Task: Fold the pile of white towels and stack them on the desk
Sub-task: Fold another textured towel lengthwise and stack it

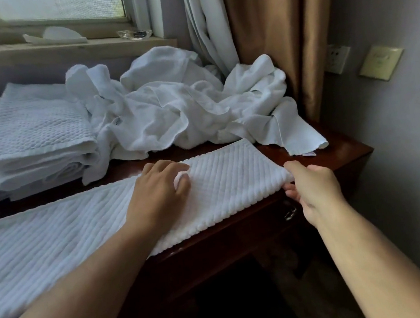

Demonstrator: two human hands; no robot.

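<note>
A long ribbed white towel lies flat along the front of the dark wooden desk. My left hand rests palm down on the towel near its right end, fingers curled. My right hand pinches the towel's near right corner at the desk's front edge. Behind lies a crumpled pile of white towels. A stack of folded white towels sits at the back left.
A window sill with a glass dish runs behind the desk. White and tan curtains hang at the back right. The wall on the right carries a socket and a switch plate. A drawer handle shows under the desk edge.
</note>
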